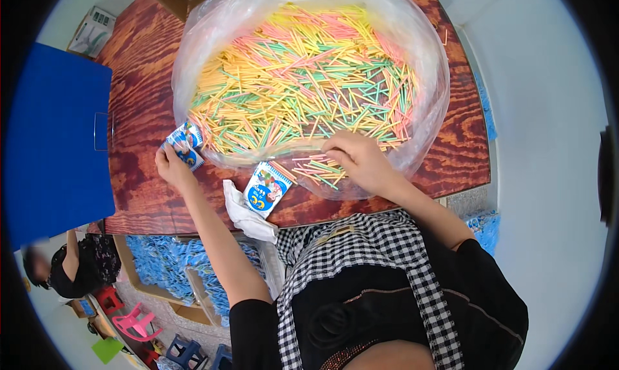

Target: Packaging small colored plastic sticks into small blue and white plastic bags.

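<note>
A big clear plastic bag (pixel 422 35) lies open on the wooden table (pixel 138 99), full of thin coloured sticks (pixel 303 80) in yellow, pink, green and orange. My right hand (pixel 361 160) reaches into the near edge of the pile, fingers curled over a few sticks. My left hand (pixel 173 167) holds a small blue and white packet (pixel 186 144) at the bag's left side. A second such packet (pixel 267 188) lies on the table between my hands, resting on a crumpled white wrapper (pixel 245 215).
A blue box with a wire handle (pixel 55 138) stands at the table's left. Under the table edge sits a carton of blue packets (pixel 164 263). Another person (pixel 77 267) sits low at the left, near small plastic stools (pixel 135 321).
</note>
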{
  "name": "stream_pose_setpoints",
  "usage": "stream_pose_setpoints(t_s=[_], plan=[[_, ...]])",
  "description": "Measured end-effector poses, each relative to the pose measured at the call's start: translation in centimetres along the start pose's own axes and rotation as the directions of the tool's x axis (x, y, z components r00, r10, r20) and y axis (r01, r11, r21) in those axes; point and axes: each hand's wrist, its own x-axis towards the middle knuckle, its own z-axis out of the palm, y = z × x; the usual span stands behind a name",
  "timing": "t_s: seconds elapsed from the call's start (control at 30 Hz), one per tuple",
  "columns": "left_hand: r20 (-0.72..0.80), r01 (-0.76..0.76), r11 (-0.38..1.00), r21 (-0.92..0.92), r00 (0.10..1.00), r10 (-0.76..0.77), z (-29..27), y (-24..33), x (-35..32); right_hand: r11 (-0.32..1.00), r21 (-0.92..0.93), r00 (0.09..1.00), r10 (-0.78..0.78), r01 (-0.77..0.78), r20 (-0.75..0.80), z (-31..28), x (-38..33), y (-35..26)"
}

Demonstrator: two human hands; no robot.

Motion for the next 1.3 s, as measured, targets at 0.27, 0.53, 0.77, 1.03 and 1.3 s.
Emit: stream_pose_setpoints(t_s=[0.27, 0.53, 0.77, 1.03, 1.3], plan=[[-0.090, -0.419, 0.741, 0.524, 0.839, 0.537, 2.7, 5.4, -4.1, 0.983, -0.172, 0.997, -0.052, 0.062, 0.062, 1.7, -1.3, 1.0], [0.451, -0.516, 0.731, 0.448, 0.836, 0.313, 0.7, 9.6, -17.8, 0.945, -0.232, 0.965, -0.195, 0.232, 0.175, 6.9, 1.3, -1.2], [0.409, 0.094, 0.995, -0.015, 0.909, -0.080, 0.2, 6.9, -16.7, 0.943, -0.240, 0.966, -0.190, 0.230, 0.177, 7.8, 1.0, -1.1], [0.487, -0.063, 0.998, -0.032, 0.871, 0.070, -0.6, 6.9, -16.7, 0.989, -0.007, 0.983, -0.143, 0.145, 0.115, 10.1, 2.9, -1.9], [0.438, -0.215, 0.975, 0.054, 0.883, 0.170, -0.6, 8.4, -17.2, 0.945, -0.211, 0.963, -0.222, 0.251, 0.150, 10.2, 3.8, -0.4]])
